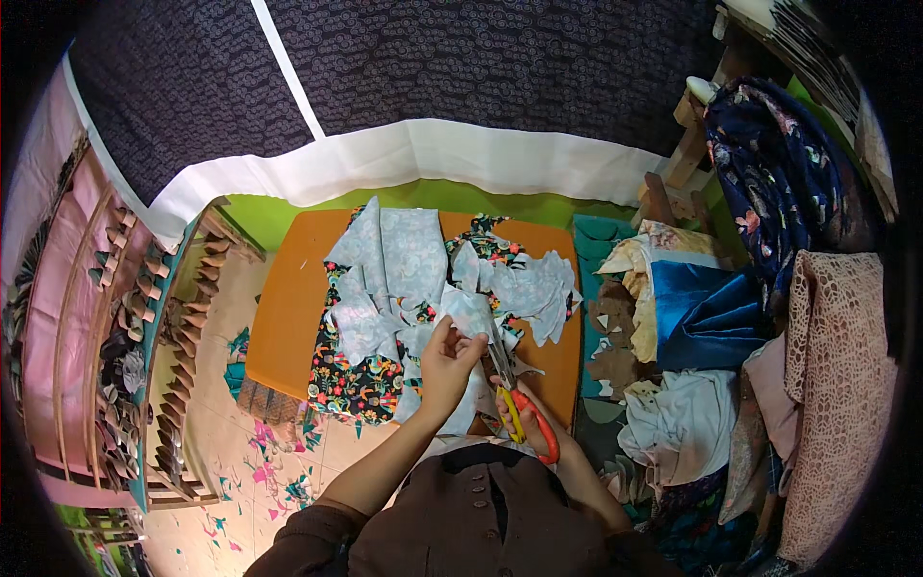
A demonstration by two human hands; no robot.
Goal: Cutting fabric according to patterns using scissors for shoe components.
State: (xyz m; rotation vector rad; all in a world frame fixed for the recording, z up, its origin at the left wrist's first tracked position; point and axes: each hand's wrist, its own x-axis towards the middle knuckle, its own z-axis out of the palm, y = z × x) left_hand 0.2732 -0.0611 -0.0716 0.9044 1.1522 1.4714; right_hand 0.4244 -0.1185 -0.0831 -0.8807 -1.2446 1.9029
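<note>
My left hand (452, 358) pinches a pale piece of fabric (465, 310) above the middle of the orange table (279, 332). Close by on its right, my right hand (514, 415) is closed round the handles of a pair of scissors (540, 430), one loop red and the other yellow. Their metal blades point away from me, along the right side of the held piece; whether they touch its edge is hard to make out. Under and around my hands lie black floral fabric (356, 387) and several cut pieces showing a pale underside, such as a large panel (411, 252) and ragged offcuts (535, 288).
Racks of pointed shoes or shoe forms (181, 370) stand at the left. Colourful scraps (264, 462) litter the tiled floor. On the right are shiny blue cloth (707, 313), a white cloth heap (683, 423) and a pink openwork cloth (835, 385). A dark patterned curtain (500, 67) hangs ahead.
</note>
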